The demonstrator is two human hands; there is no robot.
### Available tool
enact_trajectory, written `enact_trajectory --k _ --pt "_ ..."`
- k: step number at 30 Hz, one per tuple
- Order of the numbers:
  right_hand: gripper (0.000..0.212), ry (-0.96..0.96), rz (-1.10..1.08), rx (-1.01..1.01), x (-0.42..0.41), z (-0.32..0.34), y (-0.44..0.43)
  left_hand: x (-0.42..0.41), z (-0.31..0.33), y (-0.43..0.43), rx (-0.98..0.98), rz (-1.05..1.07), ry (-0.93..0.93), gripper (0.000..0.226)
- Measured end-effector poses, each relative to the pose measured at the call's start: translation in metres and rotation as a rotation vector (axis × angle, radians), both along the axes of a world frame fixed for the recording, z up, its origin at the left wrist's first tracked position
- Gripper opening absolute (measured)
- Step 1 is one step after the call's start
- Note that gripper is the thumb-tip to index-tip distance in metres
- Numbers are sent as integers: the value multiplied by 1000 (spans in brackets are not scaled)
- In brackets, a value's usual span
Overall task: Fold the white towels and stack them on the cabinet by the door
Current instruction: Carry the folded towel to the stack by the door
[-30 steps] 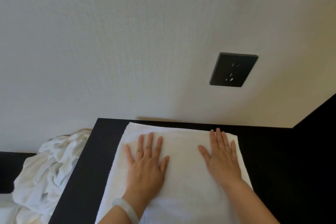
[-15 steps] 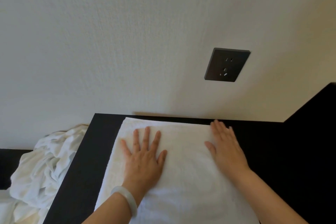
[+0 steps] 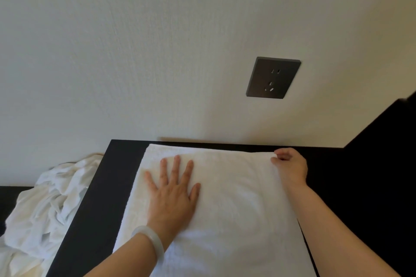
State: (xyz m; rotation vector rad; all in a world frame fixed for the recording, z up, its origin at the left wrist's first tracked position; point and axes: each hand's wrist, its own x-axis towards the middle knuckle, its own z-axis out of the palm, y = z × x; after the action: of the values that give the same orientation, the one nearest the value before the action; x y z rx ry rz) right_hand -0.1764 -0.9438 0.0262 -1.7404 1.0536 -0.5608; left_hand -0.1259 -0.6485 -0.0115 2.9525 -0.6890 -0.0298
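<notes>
A white towel (image 3: 236, 204) lies flat on the black cabinet top (image 3: 94, 204), its far edge close to the wall. My left hand (image 3: 173, 193) presses flat on the towel's left half with fingers spread; a pale bangle sits on that wrist. My right hand (image 3: 290, 164) pinches the towel's far right corner between thumb and curled fingers.
A heap of crumpled white towels (image 3: 45, 209) lies left of the cabinet, lower down. A dark wall socket (image 3: 273, 77) sits on the pale wall above. A black panel (image 3: 382, 153) rises at the right.
My right hand slid from lying flat on the towel to its far right corner and closed on it. My left hand stayed pressed flat.
</notes>
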Motion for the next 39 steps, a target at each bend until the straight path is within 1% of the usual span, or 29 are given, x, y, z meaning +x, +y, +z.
enact_trajectory --k 3,5,7,8,9,10,11,12,13,14,15,16,17,20,21,22,23,24,25,26,27,28,29,31,33,35,36,39 --pt "34 -65 -6 -3 -4 -5 0 0 -1 0 12 -3 3 65" --pt "40 -82 10 33 -4 -8 -2 0 -1 0 9 -4 -4 66" --pt "40 -77 22 79 -3 -6 -3 1 -1 -1 6 -3 -8 67" --pt "39 -36 29 43 -3 -4 -3 0 0 -1 -2 -2 -7 67" --pt "39 49 33 -80 -2 0 -1 0 0 -1 -10 1 -7 67" --pt "40 141 44 -258 -2 4 5 0 2 -1 -12 2 -6 68" --pt "41 183 82 -450 -3 8 15 0 2 -2 -8 3 0 68" --pt "41 176 193 -583 -3 9 29 0 3 -2 -3 5 8 68" --pt "44 185 387 -654 -4 8 42 -1 3 -1 -3 7 12 69" --pt "53 248 606 -703 -7 4 54 -1 5 -1 -6 8 17 69" --pt "65 370 785 -745 -11 -3 61 -1 7 -1 -7 5 26 70" --pt "71 489 860 -785 -13 -12 60 -2 9 -1 -3 0 41 71" --pt "70 574 836 -797 -13 -16 54 -2 9 -1 2 -2 52 73" --pt "67 761 551 -743 -4 -11 44 -3 13 -2 3 0 45 74" --pt "68 809 477 -751 3 -9 48 -4 11 -2 -1 2 42 73" --pt "68 781 431 -796 8 -8 58 -3 11 -2 -3 4 41 73" --pt "68 680 428 -852 10 -8 72 -3 8 -1 0 7 41 72" --pt "70 563 519 -889 10 -9 88 -3 8 -2 -1 11 40 72" --pt "73 480 673 -942 7 -14 103 -2 8 -2 -5 16 39 71" --pt "75 466 828 -961 3 -19 114 -2 9 -2 -5 14 44 72" --pt "77 489 888 -947 0 -23 116 -1 10 -2 2 7 57 73" --pt "79 518 862 -906 0 -24 111 -1 10 -2 13 0 73 75" --pt "78 537 784 -875 3 -23 100 0 12 -3 23 -7 80 76" --pt "72 626 677 -835 6 -23 76 5 14 0 44 -47 78 79" --pt "75 640 681 -816 6 -20 60 18 14 6 66 -69 75 83" --pt "87 644 697 -824 3 -21 48 34 17 12 105 -20 79 82" --pt "89 658 680 -842 2 -21 44 42 19 16 112 24 82 79" --pt "75 770 524 -815 -1 -20 39 60 23 28 55 149 154 73"
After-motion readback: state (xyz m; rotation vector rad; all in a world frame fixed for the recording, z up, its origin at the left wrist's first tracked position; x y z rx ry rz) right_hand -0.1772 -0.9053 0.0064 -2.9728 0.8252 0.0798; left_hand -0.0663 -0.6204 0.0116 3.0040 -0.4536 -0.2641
